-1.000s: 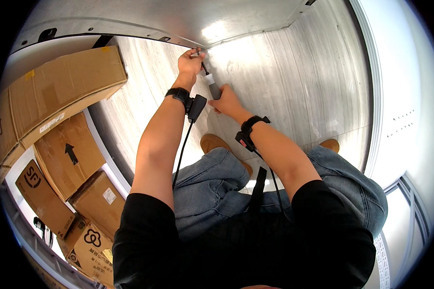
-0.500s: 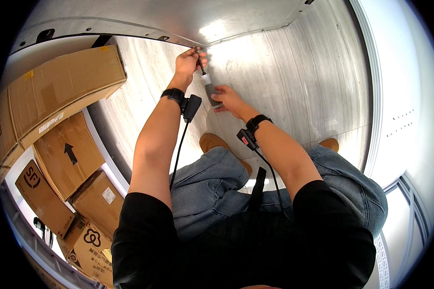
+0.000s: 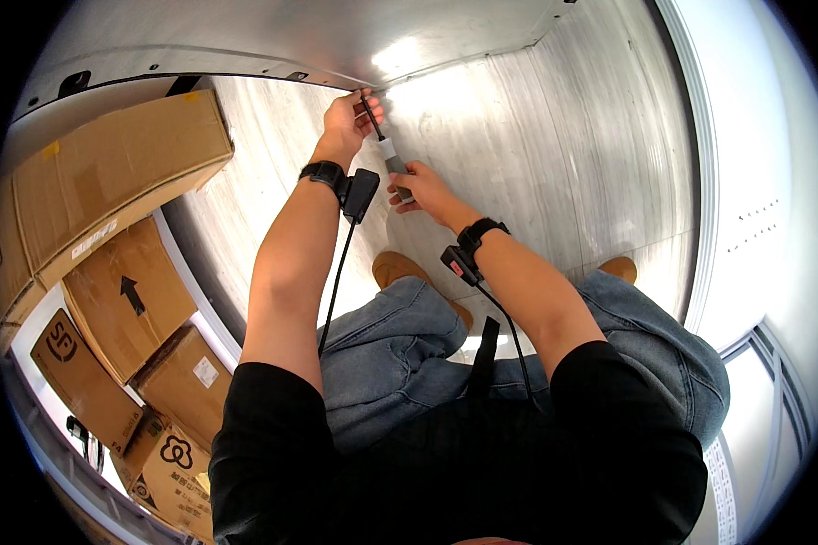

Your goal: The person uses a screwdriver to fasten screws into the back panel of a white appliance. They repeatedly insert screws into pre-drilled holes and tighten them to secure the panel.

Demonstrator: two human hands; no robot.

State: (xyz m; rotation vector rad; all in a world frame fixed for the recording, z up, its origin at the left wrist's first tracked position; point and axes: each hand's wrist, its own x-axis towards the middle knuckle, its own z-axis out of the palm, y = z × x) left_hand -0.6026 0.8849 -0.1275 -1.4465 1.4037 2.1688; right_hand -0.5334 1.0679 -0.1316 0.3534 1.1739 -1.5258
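In my right hand (image 3: 421, 189) is a screwdriver (image 3: 396, 167) with a grey handle, a pale collar and a thin dark shaft; the fingers wrap round its handle. The shaft slants away to the left, up to the lower edge of a grey metal panel (image 3: 273, 36). There my left hand (image 3: 353, 116) closes thumb and forefinger round the tip end of the shaft, its other fingers loosely curled. I cannot tell whether a screw sits at the tip.
Stacked cardboard boxes (image 3: 159, 289) fill the left side, and one long box (image 3: 123, 173) reaches toward the panel. A white wall (image 3: 754, 200) stands on the right. Below my hands are the wood-patterned floor (image 3: 554, 163) and my brown shoes (image 3: 400, 268). Cables hang from both wrist devices.
Both hands and the screwdriver have shifted slightly left in the picture, along with the surroundings. My right-hand fingers have moved round the handle.
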